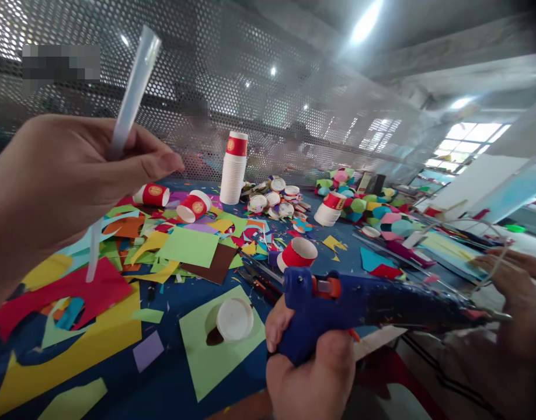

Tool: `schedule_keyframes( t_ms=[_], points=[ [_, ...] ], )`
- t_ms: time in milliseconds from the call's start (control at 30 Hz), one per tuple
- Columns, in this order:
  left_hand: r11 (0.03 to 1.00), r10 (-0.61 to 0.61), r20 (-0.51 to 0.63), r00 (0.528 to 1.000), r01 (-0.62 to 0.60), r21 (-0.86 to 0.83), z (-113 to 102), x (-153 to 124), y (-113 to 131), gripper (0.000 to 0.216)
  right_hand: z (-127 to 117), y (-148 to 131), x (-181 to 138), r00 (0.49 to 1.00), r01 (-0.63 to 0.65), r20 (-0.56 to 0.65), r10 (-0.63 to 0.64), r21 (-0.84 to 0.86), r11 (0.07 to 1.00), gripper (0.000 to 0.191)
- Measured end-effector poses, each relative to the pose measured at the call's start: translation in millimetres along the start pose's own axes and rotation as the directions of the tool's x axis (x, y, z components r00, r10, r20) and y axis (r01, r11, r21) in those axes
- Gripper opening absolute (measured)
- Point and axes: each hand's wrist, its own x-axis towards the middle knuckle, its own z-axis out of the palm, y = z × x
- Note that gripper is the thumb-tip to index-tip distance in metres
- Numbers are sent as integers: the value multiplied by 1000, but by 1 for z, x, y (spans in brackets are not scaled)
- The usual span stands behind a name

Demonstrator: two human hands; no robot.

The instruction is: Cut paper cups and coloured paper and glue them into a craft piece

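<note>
My left hand [82,166] is raised at the left, its fingers pinched around a translucent white glue stick [134,87] that slants up and down past the hand. A dark blue hot glue gun [382,300] is gripped at the handle by my right hand [312,373], with its metal nozzle pointing right. Its rear end faces the left, and an orange part shows on top. Left of my right hand, a small white paper cup base [235,319] lies on a light green paper sheet [202,356], with a dark brown piece beside it.
Coloured paper scraps [189,245] cover much of the blue table [171,373]. Behind them stand a tall paper cup stack [233,169], a pile of cut cup bases [277,198] and coloured paper balls [382,216]. A red cup [298,252] lies near the gun. Another person's hand [513,280] is at the right.
</note>
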Motion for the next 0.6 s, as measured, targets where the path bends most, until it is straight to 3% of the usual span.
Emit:
schedule_keyframes(
  t_ms=[100,233,400,533,600],
  points=[
    [969,115,-12,993,-110,222,0,6,4,13,-1,0,0,999,18,-27,-18,-31,999,53],
    [917,130,-86,988,-86,390,-5,22,-6,21,2,0,0,996,49,-75,-52,-43,998,54],
    [918,-52,-99,994,87,387,-8,34,-13,35,6,2,0,985,37,-171,-32,25,999,48],
    [851,53,3,999,-47,523,-11,33,-13,37,7,4,-2,971,34,-239,-20,55,998,39],
    [814,39,60,997,-67,577,-9,30,-11,33,7,4,-2,969,36,-248,-18,70,997,36]
  ],
)
